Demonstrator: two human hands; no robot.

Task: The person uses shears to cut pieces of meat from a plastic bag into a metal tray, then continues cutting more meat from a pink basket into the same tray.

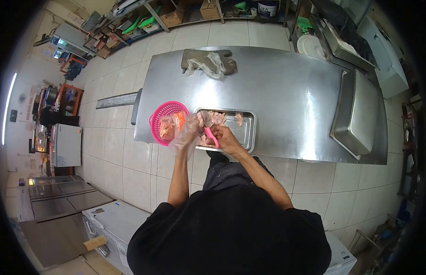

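Along a steel table's (277, 91) edge, a gloved left hand (188, 133) appeared to clasp pale meat (201, 121) beside a right hand (225, 140) gripping pink-handled scissors (211, 137) — both over a metal tray (246, 135), seemingly to catch pieces, a pink basket (163, 109) within reach.

On that surface (281, 91), a basket (164, 109) holding meat (167, 129) sits just left of the left hand (188, 132), a tray (245, 134) with more meat lies under and right of the right hand (227, 140), a mitt (191, 56) beneath plastic (215, 64) lies beyond both, and a pan (358, 114) rests far right.
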